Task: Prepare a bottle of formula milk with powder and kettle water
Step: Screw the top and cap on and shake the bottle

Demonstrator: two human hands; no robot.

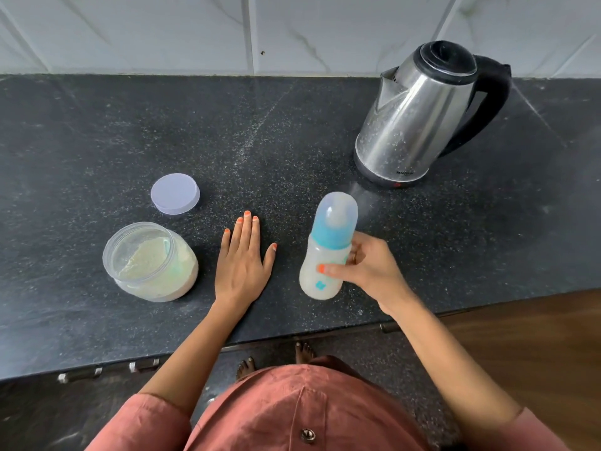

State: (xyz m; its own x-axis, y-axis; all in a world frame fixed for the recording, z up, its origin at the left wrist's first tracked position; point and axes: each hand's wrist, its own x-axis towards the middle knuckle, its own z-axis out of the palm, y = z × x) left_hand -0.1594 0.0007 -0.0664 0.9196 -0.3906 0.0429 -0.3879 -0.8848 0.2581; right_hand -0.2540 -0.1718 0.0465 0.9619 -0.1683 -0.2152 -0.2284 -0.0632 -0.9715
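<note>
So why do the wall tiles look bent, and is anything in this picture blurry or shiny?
Head view: the wide lens bows the wall tiles and the counter edge; the bottle in the right hand looks soft, perhaps from motion; the kettle mirrors its surroundings; the left hand, flat on the counter, is sharp; light is soft, shadows faint.

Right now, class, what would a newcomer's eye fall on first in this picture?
Probably the baby bottle, capped and cloudy white inside, held in the right hand near the counter's front edge. Next, the shiny kettle at the back right, then the open jar of powder on the left, with its lid behind it.
</note>
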